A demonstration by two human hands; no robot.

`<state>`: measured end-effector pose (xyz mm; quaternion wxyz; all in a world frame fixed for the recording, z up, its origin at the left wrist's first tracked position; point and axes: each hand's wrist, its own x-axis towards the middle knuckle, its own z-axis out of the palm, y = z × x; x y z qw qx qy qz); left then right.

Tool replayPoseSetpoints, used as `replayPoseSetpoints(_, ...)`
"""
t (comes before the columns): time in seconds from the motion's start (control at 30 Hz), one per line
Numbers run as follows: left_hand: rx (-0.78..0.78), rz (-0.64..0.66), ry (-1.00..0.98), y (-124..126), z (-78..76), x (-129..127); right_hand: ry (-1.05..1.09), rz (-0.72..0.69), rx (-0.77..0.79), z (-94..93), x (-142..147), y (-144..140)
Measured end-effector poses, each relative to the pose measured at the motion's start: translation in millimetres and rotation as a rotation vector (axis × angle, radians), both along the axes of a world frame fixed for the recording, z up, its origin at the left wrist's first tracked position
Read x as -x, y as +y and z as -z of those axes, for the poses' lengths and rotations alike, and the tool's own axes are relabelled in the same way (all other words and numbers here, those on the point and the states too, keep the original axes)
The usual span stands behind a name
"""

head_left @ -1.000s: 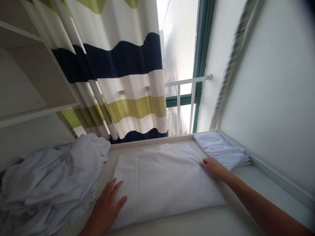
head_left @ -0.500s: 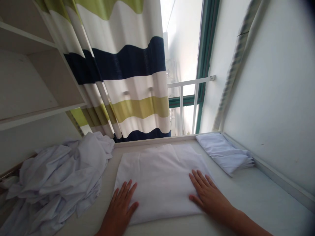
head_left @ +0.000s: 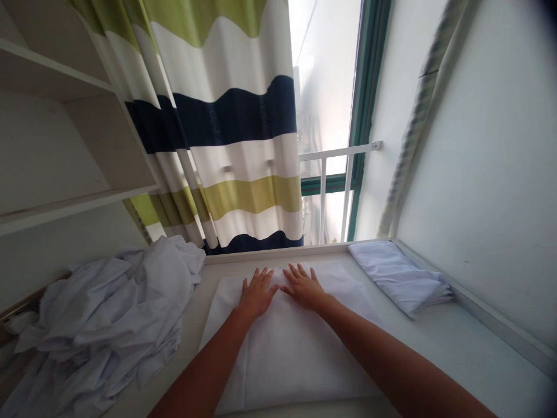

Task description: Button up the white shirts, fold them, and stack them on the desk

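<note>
A white cloth [head_left: 296, 360] lies spread in a flat, folded rectangle in front of me on the pale tabletop [head_left: 439, 360]. My left hand [head_left: 257, 293] rests palm down near its far edge, fingers spread. Close beside it, my right hand [head_left: 303, 287] also lies flat on the fabric with its fingers apart. The two thumbs point toward each other with a small gap between them. Neither hand grips anything. Both forearms reach across the cloth and cover parts of its sides.
At the left is a crumpled heap of white cloth [head_left: 117, 307]. A folded white cloth stack [head_left: 398, 276] sits at the far right by the raised edge. White shelving [head_left: 87, 203] overhangs the left side. Behind are a striped curtain [head_left: 243, 157], a white railing [head_left: 339, 152] and a window.
Both hands have slid forward and inward, from the near sides of the cloth to its far middle. The view has tilted up slightly. The heap and the folded stack stay in place.
</note>
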<state>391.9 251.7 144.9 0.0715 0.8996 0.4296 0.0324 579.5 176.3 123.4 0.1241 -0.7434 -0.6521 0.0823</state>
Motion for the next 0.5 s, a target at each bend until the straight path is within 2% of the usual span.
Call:
replayPoseSetpoints(0.07, 0.032, -0.062, 0.031, 19, 16.3, -1, 0.009, 0.060, 0.043, 14.4, -9, 15)
replayPoseSetpoints(0.17, 0.005, -0.096, 0.034, 39, 41.4, 22, -0.003, 0.160, 0.037, 33.0, -33, 15)
replayPoseSetpoints(0.23, -0.025, -0.116, 0.025, 48, 52.5, 39, -0.010, 0.221, 0.032, 40.3, -48, 10)
replayPoseSetpoints(0.33, -0.021, -0.129, 0.020, 57, 59.2, 53, -0.029, 0.276, 0.042, 46.0, -63, 4)
replayPoseSetpoints(0.5, -0.006, -0.086, 0.023, 63, 58.1, 59, -0.094, 0.350, 0.083, 52.9, -71, -10)
